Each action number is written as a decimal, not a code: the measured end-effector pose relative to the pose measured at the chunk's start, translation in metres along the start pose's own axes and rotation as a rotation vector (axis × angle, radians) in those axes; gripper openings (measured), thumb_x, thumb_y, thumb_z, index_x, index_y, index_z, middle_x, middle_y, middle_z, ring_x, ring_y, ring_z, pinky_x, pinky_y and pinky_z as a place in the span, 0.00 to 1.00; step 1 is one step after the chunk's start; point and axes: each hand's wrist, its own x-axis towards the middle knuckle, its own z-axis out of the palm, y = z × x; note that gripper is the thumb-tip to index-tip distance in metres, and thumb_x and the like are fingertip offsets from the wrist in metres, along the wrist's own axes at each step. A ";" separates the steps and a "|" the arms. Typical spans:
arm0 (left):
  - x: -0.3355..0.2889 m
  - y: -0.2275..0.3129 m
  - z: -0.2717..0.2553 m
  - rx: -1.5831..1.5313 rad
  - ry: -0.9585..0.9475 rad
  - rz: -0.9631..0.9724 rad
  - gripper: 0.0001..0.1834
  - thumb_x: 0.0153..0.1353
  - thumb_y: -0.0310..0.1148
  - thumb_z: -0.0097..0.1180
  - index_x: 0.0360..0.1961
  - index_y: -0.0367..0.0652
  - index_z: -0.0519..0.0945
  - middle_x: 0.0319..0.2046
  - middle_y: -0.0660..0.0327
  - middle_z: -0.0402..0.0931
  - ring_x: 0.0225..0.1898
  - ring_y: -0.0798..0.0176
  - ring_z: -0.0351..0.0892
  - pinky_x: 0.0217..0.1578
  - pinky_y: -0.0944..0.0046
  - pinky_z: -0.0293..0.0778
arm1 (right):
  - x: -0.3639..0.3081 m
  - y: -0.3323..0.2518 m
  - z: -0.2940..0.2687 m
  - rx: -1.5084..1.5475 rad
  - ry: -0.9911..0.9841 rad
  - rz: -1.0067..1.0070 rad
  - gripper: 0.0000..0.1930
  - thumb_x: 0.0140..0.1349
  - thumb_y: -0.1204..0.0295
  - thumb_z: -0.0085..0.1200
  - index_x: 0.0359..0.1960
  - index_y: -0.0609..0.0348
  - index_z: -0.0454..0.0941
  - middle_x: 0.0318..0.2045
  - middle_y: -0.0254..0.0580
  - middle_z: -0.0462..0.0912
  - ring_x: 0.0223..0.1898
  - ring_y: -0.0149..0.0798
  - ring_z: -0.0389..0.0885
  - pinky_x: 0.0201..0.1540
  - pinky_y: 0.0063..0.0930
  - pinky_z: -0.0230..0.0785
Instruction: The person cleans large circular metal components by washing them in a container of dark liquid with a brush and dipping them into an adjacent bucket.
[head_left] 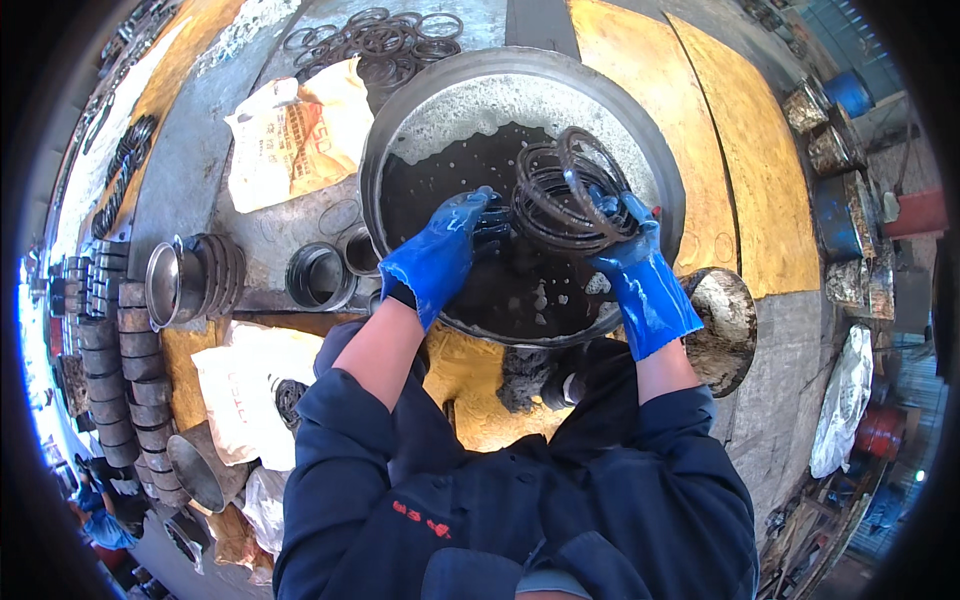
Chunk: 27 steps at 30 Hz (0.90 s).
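A wide round metal basin [655, 130] holds dark liquid [420, 185] with pale foam along its far side. In my right hand [640, 275], in a blue rubber glove, is a bundle of dark metal rings [560, 195] raised over the liquid. The gloved fingers wrap round the bundle's right side, and one ring stands tilted above the others. My left hand [445, 250], in a matching glove, is over the left part of the basin, beside the rings. Its wet, darkened fingers point toward the bundle, slightly apart, with nothing seen in them.
Beyond the basin lies a heap of loose rings [385, 45]. A printed sack [300, 135] and metal cylinders [320, 275] stand on the left, near stacked dark cylinders [145, 370]. A round, pale-crusted container [722, 330] sits by my right forearm. Drums [840, 215] line the far right.
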 end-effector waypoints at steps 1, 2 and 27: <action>-0.001 -0.001 0.003 0.024 -0.004 0.021 0.19 0.70 0.49 0.46 0.51 0.48 0.77 0.46 0.60 0.80 0.46 0.61 0.79 0.46 0.60 0.73 | -0.010 0.000 0.012 0.020 0.003 -0.002 0.16 0.56 0.65 0.55 0.41 0.65 0.78 0.29 0.37 0.83 0.32 0.44 0.80 0.44 0.40 0.74; -0.002 -0.002 0.005 0.049 -0.008 0.041 0.20 0.70 0.49 0.46 0.52 0.47 0.76 0.46 0.59 0.80 0.47 0.61 0.79 0.47 0.59 0.72 | -0.016 -0.001 0.018 0.041 0.007 -0.004 0.15 0.55 0.64 0.55 0.38 0.63 0.79 0.29 0.37 0.83 0.34 0.44 0.80 0.46 0.43 0.73; -0.002 -0.009 -0.001 0.084 -0.053 -0.045 0.24 0.68 0.45 0.50 0.59 0.42 0.70 0.54 0.53 0.75 0.54 0.57 0.75 0.55 0.59 0.70 | 0.018 -0.012 -0.008 0.115 0.487 -0.116 0.19 0.63 0.57 0.43 0.46 0.55 0.79 0.47 0.42 0.81 0.51 0.47 0.73 0.56 0.54 0.60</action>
